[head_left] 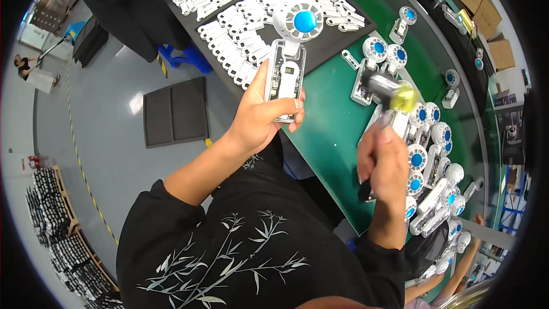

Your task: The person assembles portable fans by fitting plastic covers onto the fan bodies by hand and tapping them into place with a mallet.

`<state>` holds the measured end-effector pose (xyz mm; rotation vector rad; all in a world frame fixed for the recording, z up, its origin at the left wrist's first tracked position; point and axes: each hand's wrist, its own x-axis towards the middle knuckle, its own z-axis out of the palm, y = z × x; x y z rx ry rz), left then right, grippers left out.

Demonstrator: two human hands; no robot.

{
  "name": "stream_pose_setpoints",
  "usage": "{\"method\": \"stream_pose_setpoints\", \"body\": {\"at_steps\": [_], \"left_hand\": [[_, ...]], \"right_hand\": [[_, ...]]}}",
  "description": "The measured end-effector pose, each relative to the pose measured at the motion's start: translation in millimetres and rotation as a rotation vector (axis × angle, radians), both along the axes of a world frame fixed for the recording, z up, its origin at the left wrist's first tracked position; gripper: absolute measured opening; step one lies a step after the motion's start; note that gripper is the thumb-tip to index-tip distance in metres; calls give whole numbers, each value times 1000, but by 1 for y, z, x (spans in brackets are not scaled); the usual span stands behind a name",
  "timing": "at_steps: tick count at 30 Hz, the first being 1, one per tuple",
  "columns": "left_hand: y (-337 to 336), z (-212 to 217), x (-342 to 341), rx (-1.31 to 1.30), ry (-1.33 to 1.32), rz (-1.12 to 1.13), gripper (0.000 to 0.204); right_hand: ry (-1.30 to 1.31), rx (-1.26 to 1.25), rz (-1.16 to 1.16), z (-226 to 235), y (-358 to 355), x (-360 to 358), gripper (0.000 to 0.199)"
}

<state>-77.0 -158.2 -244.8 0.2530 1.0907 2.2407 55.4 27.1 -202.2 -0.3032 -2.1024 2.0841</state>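
My left hand (257, 113) is closed around the clear handle of a small handheld fan (287, 74). The fan stands upright, with its round white head and blue centre at the top. A tiny display shows on the handle. To the right, my right hand (386, 160) grips a small mallet (403, 100) with a black end and a yellow end, smeared by motion. Its head is raised over the green table (326, 131), apart from the held fan. Several similar fans (416, 160) lie close beside my right hand.
Beyond my left hand, a dark foam tray (320, 57) holds rows of white parts. A conveyor belt (479, 131) with more fans runs along the right. A person in dark clothes (128, 6) is at the upper left; another person's arm (464, 263) shows at lower right.
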Motion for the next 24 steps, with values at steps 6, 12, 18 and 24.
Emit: {"method": "stream_pose_setpoints", "body": {"at_steps": [6, 12, 18, 24], "left_hand": [[9, 17, 12, -20, 36, -59, 65], [12, 24, 17, -67, 98, -97, 66], [14, 27, 21, -48, 128, -94, 62], [18, 32, 18, -60, 188, -94, 64]], "right_hand": [[413, -118, 255, -21, -8, 14, 37], [-51, 222, 102, -17, -29, 3, 35], [75, 349, 101, -8, -33, 12, 32], [260, 401, 63, -22, -22, 22, 33]]}}
